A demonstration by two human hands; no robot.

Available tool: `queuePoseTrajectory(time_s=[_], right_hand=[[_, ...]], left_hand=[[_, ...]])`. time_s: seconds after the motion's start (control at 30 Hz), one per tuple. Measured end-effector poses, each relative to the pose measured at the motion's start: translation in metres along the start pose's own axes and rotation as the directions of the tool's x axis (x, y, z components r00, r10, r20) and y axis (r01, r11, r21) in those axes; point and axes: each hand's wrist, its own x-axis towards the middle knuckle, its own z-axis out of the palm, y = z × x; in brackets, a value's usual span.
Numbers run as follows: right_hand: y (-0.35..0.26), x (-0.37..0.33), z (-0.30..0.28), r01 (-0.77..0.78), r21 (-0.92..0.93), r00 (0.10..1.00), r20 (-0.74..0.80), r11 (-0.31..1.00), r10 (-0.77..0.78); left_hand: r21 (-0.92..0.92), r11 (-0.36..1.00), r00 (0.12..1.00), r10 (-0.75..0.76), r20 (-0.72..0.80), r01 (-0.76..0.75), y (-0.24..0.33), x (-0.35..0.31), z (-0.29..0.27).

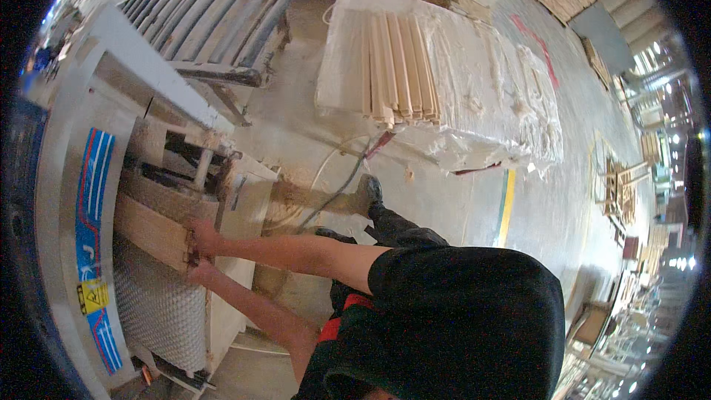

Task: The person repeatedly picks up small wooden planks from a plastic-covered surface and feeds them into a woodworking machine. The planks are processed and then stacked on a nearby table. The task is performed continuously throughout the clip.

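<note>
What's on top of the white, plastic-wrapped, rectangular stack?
Long, pale wooden strips lie side by side on the left part of the stack. The surface beneath them is covered, and the wrapping hides what it encloses.

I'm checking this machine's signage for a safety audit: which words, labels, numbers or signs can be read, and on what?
Yellow warning label, overlapping the blue strip: dark triangle sign; small print unreadable.
Blue strip on the machine's pale panel: white and red lines, plus a white curved mark too unclear to quote.
Wooden board: no lettering visible.
Background: too small and blurred to read anything.
</note>
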Motion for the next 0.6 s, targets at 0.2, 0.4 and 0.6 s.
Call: queuePoseTrajectory(time_s=[0.2, 0.4, 0.6], right_hand=[[-0.018, -0.036, -0.163, 0.122, 0.073, 0.989, 0.072, 0.990, -0.127], [0.074, -0.064, -0.487, -0.598, -0.558, 0.776, -0.582, 0.576, 0.241], [0.135, -0.036, -0.556, -0.753, -0.560, 0.650, -0.712, 0.345, 0.264]], left_hand=[[0.195, 0.959, 0.966, 0.229, -0.121, -0.204, -0.038, -0.052, 0.006], [0.580, 0.729, 0.766, -0.121, 0.631, -0.363, -0.200, -0.212, 0.104], [0.598, 0.347, 0.396, -0.501, 0.769, -0.723, -0.345, -0.321, 0.248]])
